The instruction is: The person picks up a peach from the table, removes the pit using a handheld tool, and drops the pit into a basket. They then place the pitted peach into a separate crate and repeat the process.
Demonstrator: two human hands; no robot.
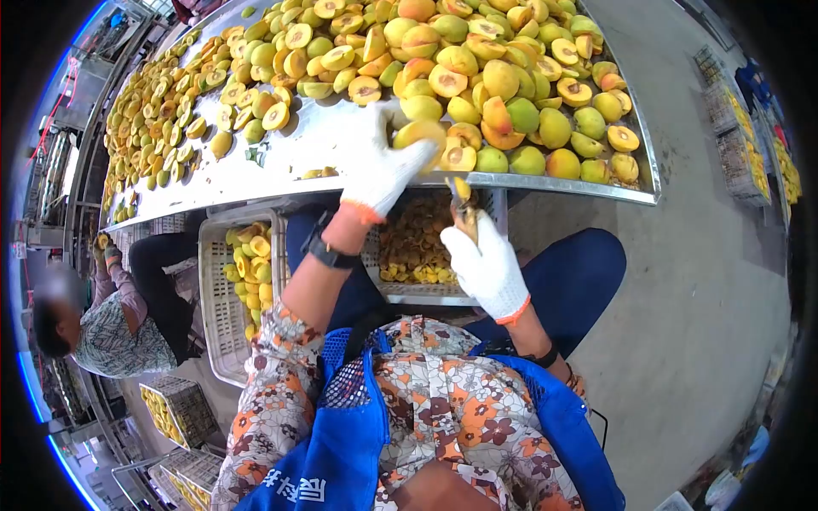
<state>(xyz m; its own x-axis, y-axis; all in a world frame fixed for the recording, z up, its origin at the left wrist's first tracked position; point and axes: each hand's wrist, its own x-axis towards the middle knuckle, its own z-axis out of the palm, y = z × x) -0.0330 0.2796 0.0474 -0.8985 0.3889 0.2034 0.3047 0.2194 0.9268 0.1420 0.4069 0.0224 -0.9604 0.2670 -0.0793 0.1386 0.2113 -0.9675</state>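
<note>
My left hand, in a white knitted glove, is closed around a yellow peach at the front edge of the metal table; motion blurs it. In my white-gloved right hand is a short pitting knife with a brownish handle, its tip pointing up and a piece of yellow flesh on it. The knife is just right of the peach, apart from it. Below both hands, a crate of pits and scraps stands between my knees. Whole and halved peaches lie piled beyond my hands.
A white crate with peach halves stands left of my legs. A co-worker sits at the far left, holding a fruit. More crates with yellow fruit are at the lower left, and stacked crates stand at the right.
</note>
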